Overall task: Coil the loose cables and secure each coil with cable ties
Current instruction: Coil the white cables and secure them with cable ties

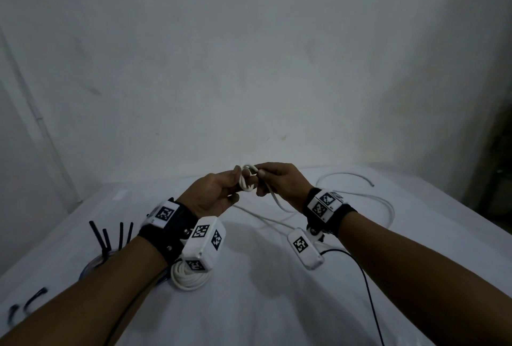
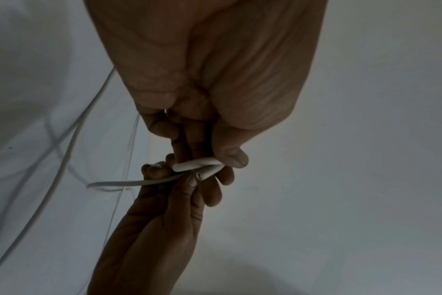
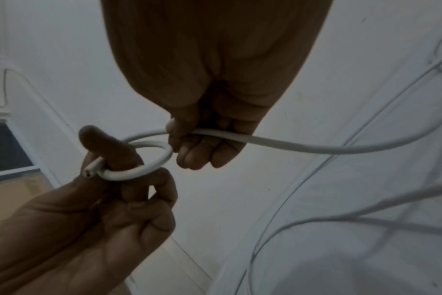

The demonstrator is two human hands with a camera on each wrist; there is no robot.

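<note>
Both hands pinch the cable [image 1: 247, 179]: left hand [image 1: 214, 193] holds its small loop; right hand [image 1: 279, 179] grips the strand. A white coil [image 1: 188, 276] and black ties [image 1: 110, 237] lie near the table's [image 1: 277, 304] left edge.

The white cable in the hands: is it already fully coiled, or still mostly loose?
Mostly loose: white cable has one small loop; the rest trails.

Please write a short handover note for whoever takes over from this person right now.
Left hand: pinches the first small loop of the white cable, cut end poking out beside the thumb.
Right hand: grips the same cable just behind the loop, feeding it.
The rest of that cable lies loose on the white table.
Done: a white coil and a bluish coil bound with black ties lie near the left forearm.
Left: finish coiling this cable and tie it. More black ties lie at the near left.
</note>
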